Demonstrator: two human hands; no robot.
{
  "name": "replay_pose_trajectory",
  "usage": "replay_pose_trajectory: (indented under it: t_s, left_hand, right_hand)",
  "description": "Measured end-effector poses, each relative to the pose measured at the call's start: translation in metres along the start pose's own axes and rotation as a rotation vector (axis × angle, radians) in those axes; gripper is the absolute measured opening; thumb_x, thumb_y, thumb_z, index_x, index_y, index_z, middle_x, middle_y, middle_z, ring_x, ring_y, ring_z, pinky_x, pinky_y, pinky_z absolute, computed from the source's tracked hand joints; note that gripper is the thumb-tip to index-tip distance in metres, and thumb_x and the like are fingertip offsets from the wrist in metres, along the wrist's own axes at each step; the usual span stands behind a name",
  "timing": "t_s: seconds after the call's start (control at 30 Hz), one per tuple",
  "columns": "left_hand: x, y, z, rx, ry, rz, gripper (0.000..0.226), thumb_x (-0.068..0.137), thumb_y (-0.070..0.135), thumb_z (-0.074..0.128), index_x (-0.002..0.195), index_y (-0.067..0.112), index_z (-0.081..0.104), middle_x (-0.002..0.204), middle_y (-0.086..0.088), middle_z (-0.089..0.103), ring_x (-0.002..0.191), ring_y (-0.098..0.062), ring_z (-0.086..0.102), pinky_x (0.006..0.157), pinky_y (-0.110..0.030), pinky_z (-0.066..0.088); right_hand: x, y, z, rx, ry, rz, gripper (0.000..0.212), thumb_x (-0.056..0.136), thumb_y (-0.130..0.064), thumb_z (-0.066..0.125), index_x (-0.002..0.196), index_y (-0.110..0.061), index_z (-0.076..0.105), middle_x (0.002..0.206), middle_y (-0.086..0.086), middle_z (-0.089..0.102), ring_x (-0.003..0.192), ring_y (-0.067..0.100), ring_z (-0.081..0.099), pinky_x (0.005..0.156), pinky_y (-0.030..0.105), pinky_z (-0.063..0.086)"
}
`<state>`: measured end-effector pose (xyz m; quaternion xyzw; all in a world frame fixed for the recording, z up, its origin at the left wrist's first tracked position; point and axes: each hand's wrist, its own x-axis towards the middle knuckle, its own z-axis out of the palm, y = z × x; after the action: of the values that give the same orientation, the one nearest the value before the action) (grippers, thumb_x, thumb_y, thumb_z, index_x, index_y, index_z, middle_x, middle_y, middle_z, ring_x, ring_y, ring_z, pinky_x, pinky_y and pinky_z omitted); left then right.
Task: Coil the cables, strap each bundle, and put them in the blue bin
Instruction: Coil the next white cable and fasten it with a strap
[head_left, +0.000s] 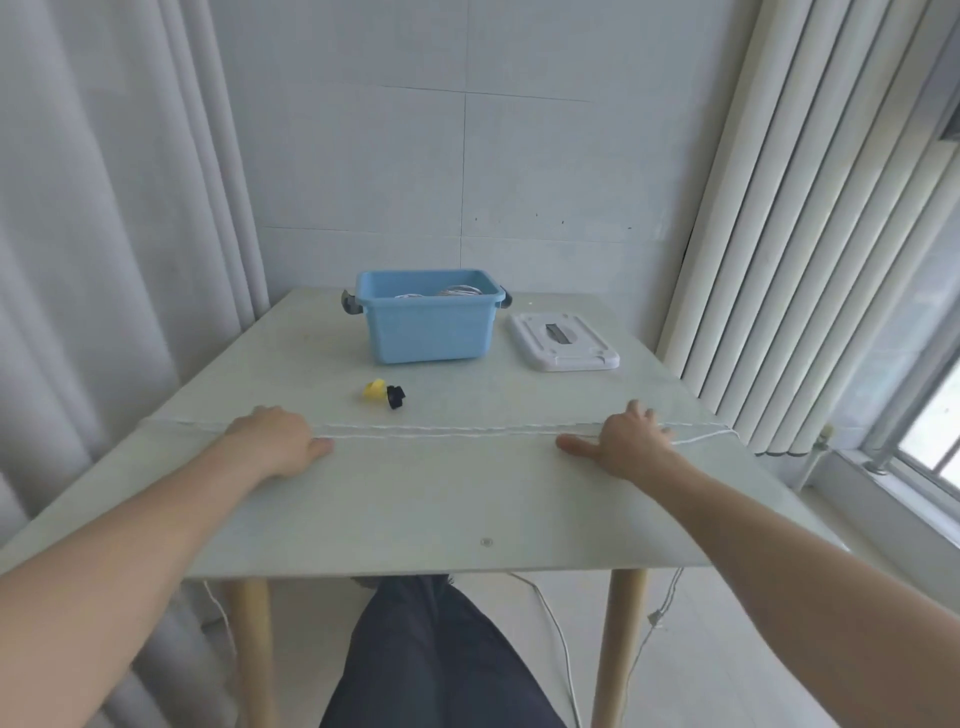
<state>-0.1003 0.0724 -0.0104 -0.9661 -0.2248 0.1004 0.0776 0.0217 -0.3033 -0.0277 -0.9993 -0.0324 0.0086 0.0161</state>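
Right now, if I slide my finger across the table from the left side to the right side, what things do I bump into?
Left hand → yellow and black straps → blue bin → white lid → right hand. The white cable runs across the table under both hands, so it has no single spot.

Both hands (272, 441) (626, 441) flat, apart.

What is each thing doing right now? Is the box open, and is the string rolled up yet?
Blue bin: open, lid off, coiled bundles inside.
Lid: lying flat on the table, right of the bin.
White cable: stretched straight across the table, not coiled.
Straps: loose on the table, unused.
Left hand: resting on the cable.
Right hand: resting on the cable, fingers spread.
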Motion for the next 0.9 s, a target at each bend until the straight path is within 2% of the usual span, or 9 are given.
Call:
replay_pose_trajectory:
  t_s: [0.17, 0.37, 0.5, 0.6, 0.63, 0.7, 0.77, 0.83, 0.9]
  left_hand:
    - [-0.019, -0.018, 0.004, 0.095, -0.129, -0.142, 0.054, 0.107, 0.034, 0.018, 0.15, 0.008, 0.038, 0.155, -0.014, 0.037, 0.141, -0.03, 0.036, 0.115, -0.034, 0.03]
    - [0.005, -0.026, -0.001, 0.244, -0.214, -0.089, 0.042, 0.091, 0.011, 0.038, 0.126, 0.011, 0.062, 0.136, -0.008, 0.058, 0.12, -0.028, 0.058, 0.103, -0.041, 0.048]
    - [-0.038, -0.003, -0.026, 0.199, -0.284, -0.157, 0.036, 0.098, 0.014, 0.036, 0.12, 0.006, 0.063, 0.131, -0.009, 0.06, 0.12, -0.027, 0.057, 0.106, -0.036, 0.043]
    - [-0.052, 0.016, -0.032, 0.127, -0.353, -0.217, 0.046, 0.105, 0.011, 0.025, 0.072, 0.001, 0.056, 0.08, -0.008, 0.06, 0.077, -0.021, 0.06, 0.088, -0.027, 0.045]
    - [-0.05, 0.017, -0.031, 0.127, -0.362, -0.203, 0.049, 0.105, 0.012, 0.023, 0.07, -0.001, 0.056, 0.077, -0.01, 0.062, 0.069, -0.02, 0.06, 0.082, -0.027, 0.048]
    - [-0.045, 0.013, -0.026, 0.06, -0.338, -0.181, 0.05, 0.107, 0.017, 0.021, 0.091, -0.007, 0.062, 0.08, -0.014, 0.068, 0.064, -0.022, 0.065, 0.064, -0.025, 0.053]
    - [-0.037, 0.005, -0.019, -0.014, -0.237, -0.183, 0.045, 0.109, 0.023, 0.02, 0.099, -0.001, 0.056, 0.071, -0.012, 0.057, 0.054, -0.019, 0.056, 0.05, -0.025, 0.044]
    - [-0.035, -0.002, -0.015, -0.106, -0.224, -0.21, 0.051, 0.109, 0.035, 0.022, 0.092, 0.0, 0.054, 0.072, -0.014, 0.056, 0.056, -0.024, 0.055, 0.055, -0.027, 0.045]
    - [-0.04, -0.006, -0.018, -0.041, -0.256, -0.162, 0.058, 0.108, 0.043, 0.024, 0.102, -0.003, 0.06, 0.097, -0.02, 0.065, 0.084, -0.032, 0.066, 0.078, -0.032, 0.051]
  right_hand:
    - [0.0, 0.03, 0.004, 0.094, -0.004, 0.068, 0.091, 0.082, -0.084, 0.04, 0.119, -0.004, 0.064, 0.131, 0.017, 0.044, 0.121, 0.041, 0.048, 0.101, 0.045, 0.039]
    - [0.001, 0.022, -0.006, 0.037, -0.006, 0.052, 0.066, 0.092, -0.067, 0.05, 0.111, -0.005, 0.063, 0.139, 0.02, 0.041, 0.129, 0.037, 0.039, 0.097, 0.045, 0.042]
    - [0.0, 0.024, -0.001, 0.004, 0.021, 0.051, 0.059, 0.092, -0.067, 0.049, 0.103, -0.011, 0.06, 0.126, 0.017, 0.053, 0.121, 0.036, 0.048, 0.093, 0.045, 0.047]
    - [-0.001, 0.029, 0.002, 0.044, 0.028, 0.062, 0.058, 0.089, -0.07, 0.05, 0.077, -0.014, 0.047, 0.113, 0.014, 0.056, 0.111, 0.036, 0.053, 0.092, 0.047, 0.051]
    - [0.0, 0.03, 0.001, 0.055, 0.014, 0.061, 0.058, 0.089, -0.07, 0.051, 0.073, -0.015, 0.043, 0.112, 0.014, 0.055, 0.111, 0.036, 0.053, 0.093, 0.047, 0.051]
    - [0.001, 0.03, -0.003, 0.05, -0.03, 0.033, 0.057, 0.088, -0.07, 0.052, 0.077, -0.015, 0.045, 0.116, 0.015, 0.054, 0.115, 0.037, 0.05, 0.096, 0.049, 0.049]
    - [0.005, 0.028, -0.004, 0.025, -0.076, -0.032, 0.056, 0.088, -0.069, 0.052, 0.095, -0.013, 0.054, 0.124, 0.016, 0.05, 0.121, 0.038, 0.044, 0.102, 0.05, 0.043]
    - [0.005, 0.021, -0.004, 0.037, -0.094, -0.123, 0.058, 0.088, -0.065, 0.056, 0.11, -0.012, 0.06, 0.124, 0.015, 0.048, 0.122, 0.037, 0.042, 0.101, 0.046, 0.041]
    - [0.001, 0.011, -0.004, 0.061, -0.091, -0.23, 0.055, 0.088, -0.063, 0.058, 0.109, -0.013, 0.062, 0.115, 0.01, 0.044, 0.116, 0.033, 0.043, 0.099, 0.045, 0.042]
